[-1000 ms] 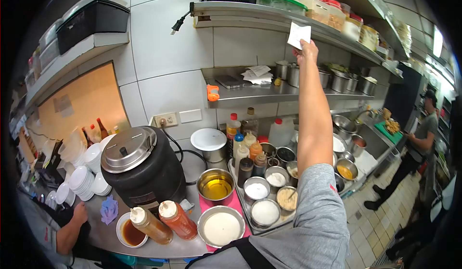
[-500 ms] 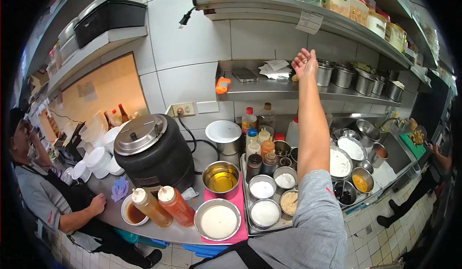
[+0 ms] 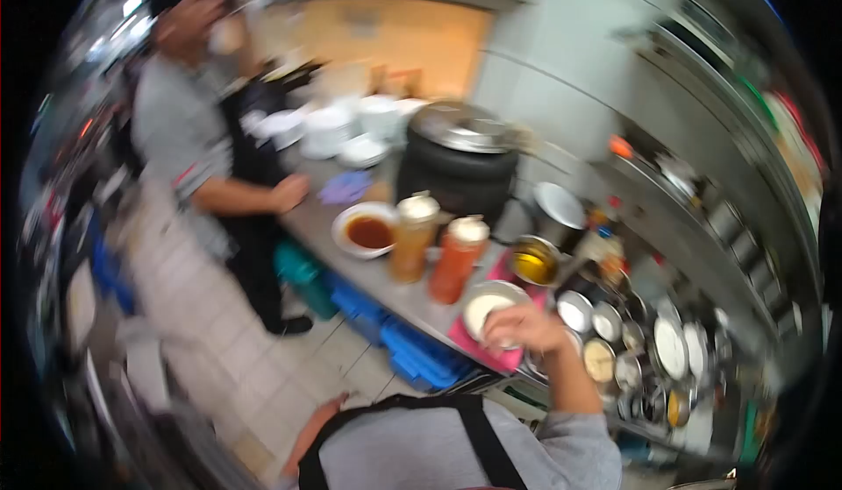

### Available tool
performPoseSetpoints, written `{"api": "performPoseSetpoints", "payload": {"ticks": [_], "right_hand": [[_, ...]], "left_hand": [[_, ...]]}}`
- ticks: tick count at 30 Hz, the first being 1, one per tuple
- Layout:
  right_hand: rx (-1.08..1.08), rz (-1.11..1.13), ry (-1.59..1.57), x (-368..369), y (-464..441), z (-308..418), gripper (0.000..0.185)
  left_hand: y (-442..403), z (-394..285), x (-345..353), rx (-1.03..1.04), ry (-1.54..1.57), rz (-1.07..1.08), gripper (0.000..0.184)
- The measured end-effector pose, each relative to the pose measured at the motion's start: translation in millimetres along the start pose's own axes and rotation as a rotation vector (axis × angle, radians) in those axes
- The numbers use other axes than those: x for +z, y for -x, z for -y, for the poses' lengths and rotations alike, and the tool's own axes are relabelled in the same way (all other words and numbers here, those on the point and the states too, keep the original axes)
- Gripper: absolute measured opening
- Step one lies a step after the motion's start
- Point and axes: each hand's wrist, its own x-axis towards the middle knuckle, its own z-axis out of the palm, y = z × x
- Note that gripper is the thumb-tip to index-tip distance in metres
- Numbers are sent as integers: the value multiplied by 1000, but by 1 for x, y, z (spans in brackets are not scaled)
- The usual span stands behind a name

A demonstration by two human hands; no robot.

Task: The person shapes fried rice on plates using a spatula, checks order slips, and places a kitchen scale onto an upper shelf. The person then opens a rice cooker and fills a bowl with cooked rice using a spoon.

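My right hand (image 3: 524, 329) is over the near side of a metal bowl of white liquid (image 3: 488, 308), its fingers bent and smeared by motion. Whether it touches the rim or holds anything cannot be made out. The bowl stands on a pink cloth (image 3: 474, 343), next to a metal bowl of yellow oil (image 3: 535, 264). Down by my side, my left hand (image 3: 335, 402) is blurred, its fingers indistinct. Left of the white liquid stand a red squeeze bottle (image 3: 458, 264) and a brown one (image 3: 414, 243).
A co-worker (image 3: 197, 122) stands at the counter's left end, one hand resting on it. A black soup warmer (image 3: 456, 170), stacked white dishes (image 3: 329, 131) and a bowl of brown sauce (image 3: 368, 231) are nearby. Blue bins (image 3: 421, 354) sit below. Ingredient bowls (image 3: 600, 360) stand right.
The view has swung left and blurred. My right hand has come down from near the upper shelf, where it let go of a paper slip, to the white liquid's bowl. My left hand has appeared.
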Motion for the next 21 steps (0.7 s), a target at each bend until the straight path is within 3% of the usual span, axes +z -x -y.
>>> {"api": "performPoseSetpoints", "payload": {"ticks": [5,7,9,10,13,15,17,19,20,21], "right_hand": [[132,616,412,182,-157,-143,36],[282,713,81,249,-200,-197,47],[207,723,-159,298,-228,-199,59],[174,754,-134,316,-245,-197,64],[188,692,-153,366,-283,-172,62],[237,540,-150,393,-306,-168,58],[205,352,-237,418,-338,-169,50],[364,341,-283,420,-377,-168,40],[388,314,-320,420,-402,-178,37],[432,263,-314,421,-423,-162,37]], "left_hand": [[92,25,-53,-279,372,-133,45],[112,14,-75,-314,612,-344,49],[124,19,-86,-237,559,-536,54],[127,27,-90,-244,452,-656,59],[138,26,-123,-336,137,-852,77],[146,21,-150,-423,14,-812,89],[147,38,-170,-395,79,-829,93],[149,64,-193,-283,335,-947,96],[149,83,-201,-271,307,-1033,89],[149,100,-209,-312,471,-1058,87]]}}
